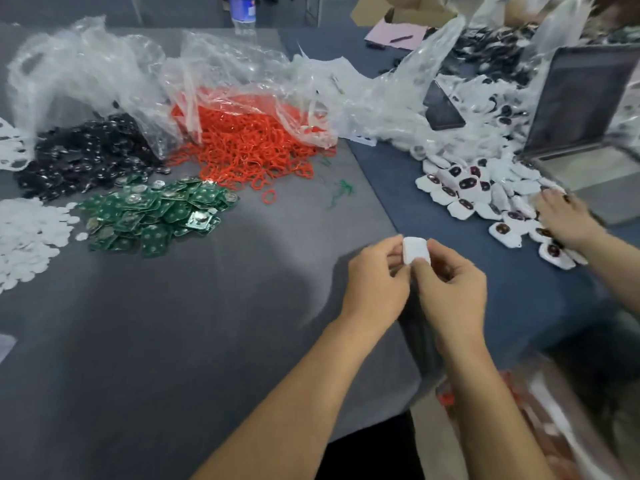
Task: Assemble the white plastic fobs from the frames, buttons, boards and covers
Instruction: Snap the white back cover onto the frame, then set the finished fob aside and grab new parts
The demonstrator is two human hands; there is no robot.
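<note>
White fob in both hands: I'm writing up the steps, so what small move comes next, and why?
Likely a firm squeeze to snap the white fob shut: the left hand and right hand both pinch it, and it shows only white.

Bare grey table [173, 341] is left open to the left of and nearer than the left hand [375, 282]. Ahead-left, passage is blocked by green boards [156, 216], red frames [249, 147], black buttons [86, 157] and crumpled bags [225, 71]. Right of the right hand [450, 289], heaped white fobs [485, 195] and another person's hand [564, 220] are met. A plastic bag [554, 410] is crowded beside the right forearm.
</note>
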